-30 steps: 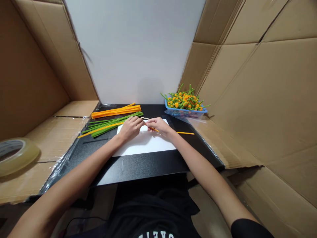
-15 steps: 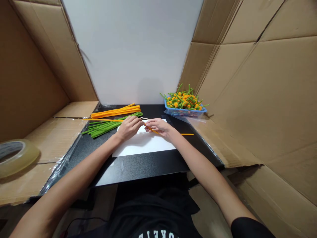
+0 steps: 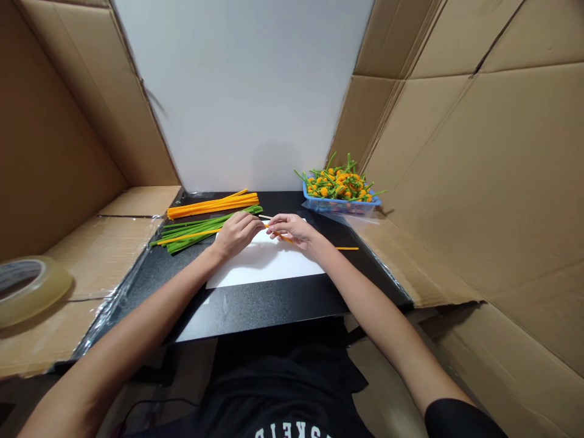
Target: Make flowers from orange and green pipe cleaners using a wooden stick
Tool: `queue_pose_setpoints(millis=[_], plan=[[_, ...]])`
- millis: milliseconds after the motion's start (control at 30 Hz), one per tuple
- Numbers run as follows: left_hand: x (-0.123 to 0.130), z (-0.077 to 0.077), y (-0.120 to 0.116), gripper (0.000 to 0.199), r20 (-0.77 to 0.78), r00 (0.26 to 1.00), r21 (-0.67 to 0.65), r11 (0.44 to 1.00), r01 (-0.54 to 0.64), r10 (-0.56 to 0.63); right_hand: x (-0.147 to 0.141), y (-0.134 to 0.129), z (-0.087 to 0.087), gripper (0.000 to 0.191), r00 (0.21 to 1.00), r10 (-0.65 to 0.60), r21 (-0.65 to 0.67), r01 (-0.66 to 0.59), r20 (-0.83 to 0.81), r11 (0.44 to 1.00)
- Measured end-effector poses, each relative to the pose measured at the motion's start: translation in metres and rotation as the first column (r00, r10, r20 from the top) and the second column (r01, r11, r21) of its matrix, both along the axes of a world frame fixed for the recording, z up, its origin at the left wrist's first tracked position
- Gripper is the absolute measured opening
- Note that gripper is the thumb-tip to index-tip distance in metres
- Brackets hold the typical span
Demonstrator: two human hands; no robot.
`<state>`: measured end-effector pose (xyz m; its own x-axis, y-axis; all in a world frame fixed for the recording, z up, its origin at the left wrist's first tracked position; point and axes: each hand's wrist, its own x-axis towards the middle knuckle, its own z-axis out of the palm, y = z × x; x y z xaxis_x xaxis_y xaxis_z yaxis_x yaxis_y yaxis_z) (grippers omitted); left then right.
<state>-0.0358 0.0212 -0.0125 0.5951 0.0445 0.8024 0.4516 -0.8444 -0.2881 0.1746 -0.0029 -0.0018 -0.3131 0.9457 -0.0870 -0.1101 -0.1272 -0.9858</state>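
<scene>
My left hand (image 3: 238, 233) and my right hand (image 3: 292, 230) nearly meet above a white sheet of paper (image 3: 269, 266). Both have their fingers closed on an orange stem (image 3: 196, 234), one end of which reaches left over the green stems (image 3: 182, 238). Its other end passes under my right wrist and shows at the right. Between the hands a thin pale stick (image 3: 265, 217) pokes out; which hand grips it is unclear. Behind the green stems lies a bundle of orange stems (image 3: 210, 207).
A blue basket (image 3: 342, 206) full of orange and green pieces stands at the back right, with clear plastic beneath it. A tape roll (image 3: 55, 289) rests on cardboard at the left. Cardboard walls flank the black table (image 3: 274, 304), and a white panel rises behind.
The left end of the held orange stem has swung down toward me, over the green stems. Both hands have stayed almost in place.
</scene>
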Motion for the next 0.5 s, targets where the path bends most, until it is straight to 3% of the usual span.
queue_pose_setpoints(millis=[500], plan=[[-0.0005, 0.0032, -0.0018, 0.011, 0.023, 0.999, 0.038, 0.998, -0.047, 0.046, -0.0002, -0.0002, 0.0028, 0.017, 1.000, 0.009, -0.057, -0.010, -0.022, 0.998]])
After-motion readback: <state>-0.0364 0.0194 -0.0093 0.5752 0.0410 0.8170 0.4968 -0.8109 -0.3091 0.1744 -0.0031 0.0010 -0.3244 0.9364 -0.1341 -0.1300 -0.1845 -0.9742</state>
